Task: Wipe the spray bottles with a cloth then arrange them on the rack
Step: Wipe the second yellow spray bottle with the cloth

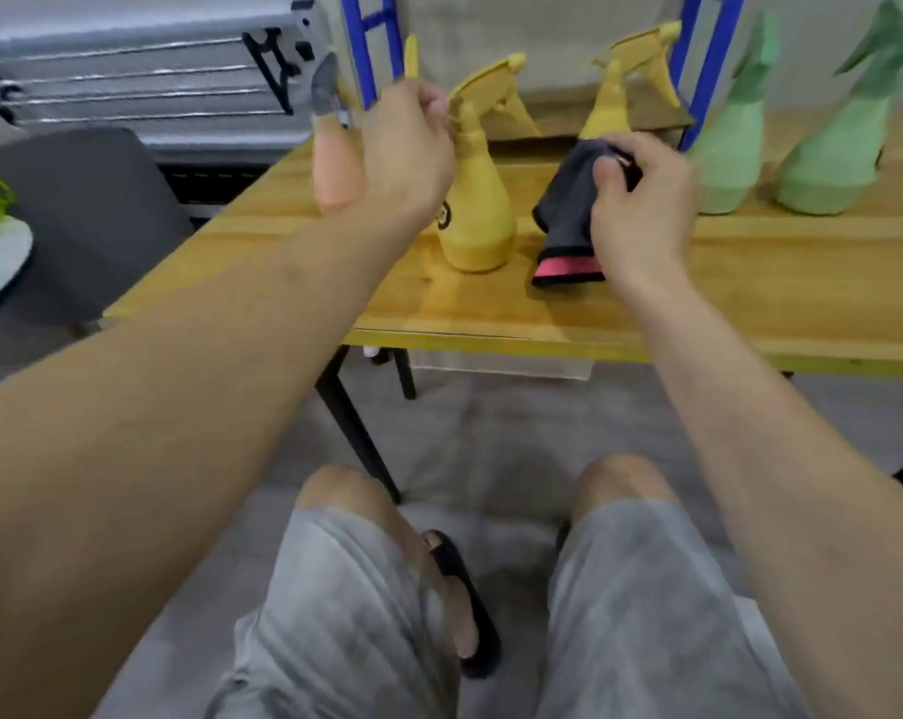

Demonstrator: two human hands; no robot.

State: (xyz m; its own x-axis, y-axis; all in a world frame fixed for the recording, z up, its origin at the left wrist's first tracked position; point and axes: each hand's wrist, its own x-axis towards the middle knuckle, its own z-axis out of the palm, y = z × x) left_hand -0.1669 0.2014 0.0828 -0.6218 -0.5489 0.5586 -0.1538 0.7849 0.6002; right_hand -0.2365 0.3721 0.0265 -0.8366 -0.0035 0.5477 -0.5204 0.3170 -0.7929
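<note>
Bare wood is lying open along the table's [491,313] near edge. Farther back, a pink bottle [335,168], two yellow bottles [478,220] [613,103] and two green bottles [729,163] [833,163] are crowding the way to the blue rack posts [698,80].

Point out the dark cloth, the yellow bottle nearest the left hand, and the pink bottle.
dark cloth [569,210]: head view, on its grey middle, above the pink hem.
yellow bottle [478,220]: head view, on its rounded body.
pink bottle [335,168]: head view, on its body, left of the wrist.
</note>
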